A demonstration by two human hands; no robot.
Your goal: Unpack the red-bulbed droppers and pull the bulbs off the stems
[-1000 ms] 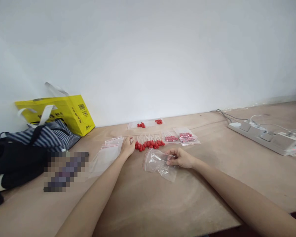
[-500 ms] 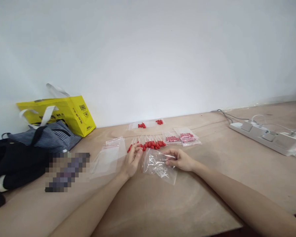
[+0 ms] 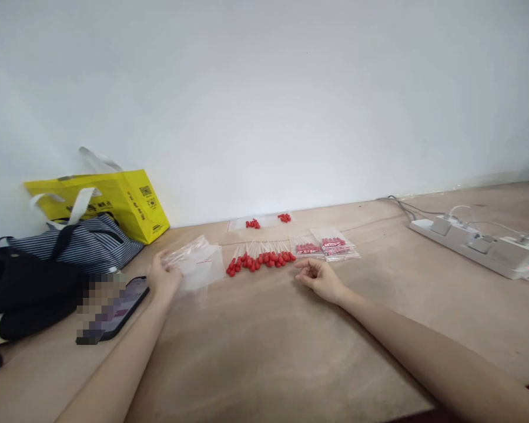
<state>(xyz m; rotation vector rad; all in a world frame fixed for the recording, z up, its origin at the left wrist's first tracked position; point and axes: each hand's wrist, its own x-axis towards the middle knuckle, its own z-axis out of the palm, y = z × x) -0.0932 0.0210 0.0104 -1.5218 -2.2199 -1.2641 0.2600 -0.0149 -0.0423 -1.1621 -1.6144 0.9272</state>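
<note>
Our left hand (image 3: 163, 281) has its grip pinched on the edge of a small stack of clear bags (image 3: 197, 264), lifting that side slightly off the worktop (image 3: 291, 352). The bags sit left of centre, just beside a row of red-tipped sticks (image 3: 260, 258) that lies flat with the red ends towards us. Our right hand (image 3: 320, 277) rests on the worktop near the right end of that row, grip loosely spread and holding nothing.

Two small filled bags (image 3: 321, 245) lie just right of the sticks. A phone (image 3: 123, 301) lies near our left wrist. Further left, a yellow bag (image 3: 114, 202), a striped bag (image 3: 77, 244) and a black bag (image 3: 22, 294) stand by the wall (image 3: 264, 88). A power strip (image 3: 476, 244) lies well apart on the right.
</note>
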